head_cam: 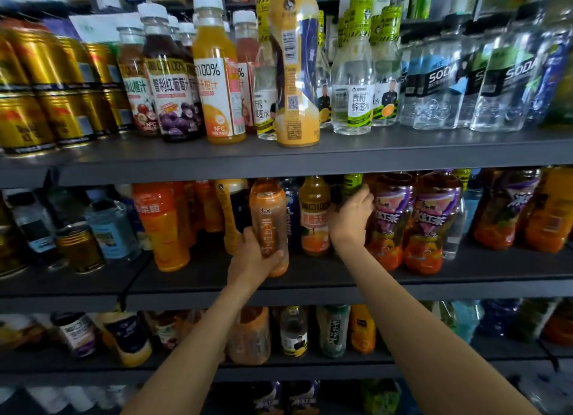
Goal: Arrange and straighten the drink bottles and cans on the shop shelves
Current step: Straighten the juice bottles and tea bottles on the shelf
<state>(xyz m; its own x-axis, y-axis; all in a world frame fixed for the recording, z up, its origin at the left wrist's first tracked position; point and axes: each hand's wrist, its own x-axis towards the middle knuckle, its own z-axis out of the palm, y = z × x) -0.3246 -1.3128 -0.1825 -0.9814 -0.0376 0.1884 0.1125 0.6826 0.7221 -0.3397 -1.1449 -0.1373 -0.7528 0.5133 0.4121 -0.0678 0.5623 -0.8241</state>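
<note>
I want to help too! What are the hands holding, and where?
The left hand grips the lower body of an orange plastic tea bottle. The right hand reaches behind the purple-labelled bottles; what it holds cannot be told.

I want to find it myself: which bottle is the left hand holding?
Look at the middle shelf, near its front edge. The left hand grips an orange tea bottle. It stands forward of its row, and its label has orange vertical writing.

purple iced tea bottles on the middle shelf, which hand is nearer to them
Right. The right hand reaches in just beside the purple iced tea bottles; the left hand grips the orange tea bottle farther left.
</note>
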